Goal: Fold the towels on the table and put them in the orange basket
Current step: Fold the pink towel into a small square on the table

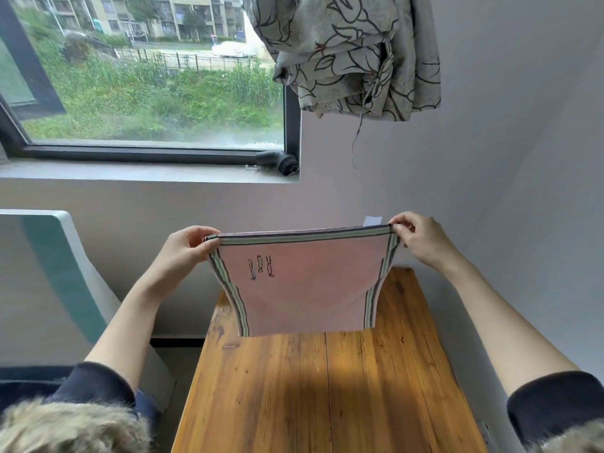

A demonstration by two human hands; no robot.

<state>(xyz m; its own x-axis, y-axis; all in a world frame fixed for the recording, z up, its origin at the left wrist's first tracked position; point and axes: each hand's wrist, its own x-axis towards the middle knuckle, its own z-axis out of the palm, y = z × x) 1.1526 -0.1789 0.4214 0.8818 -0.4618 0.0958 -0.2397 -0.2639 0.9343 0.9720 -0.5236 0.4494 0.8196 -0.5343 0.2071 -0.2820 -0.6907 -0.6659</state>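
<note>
Two raised hands, left hand [188, 246], right hand [416, 237], each grip pinching towel [304, 286] corners

No readable text, brand or number anywhere. Closest thing: the pink towel [304, 289] has three small dark line-drawn figures near its upper left, upside down from here; they look like little drawings, not letters. A white tag [372, 221] sticks up from the towel's top edge near the right corner, facing side blank.
</note>
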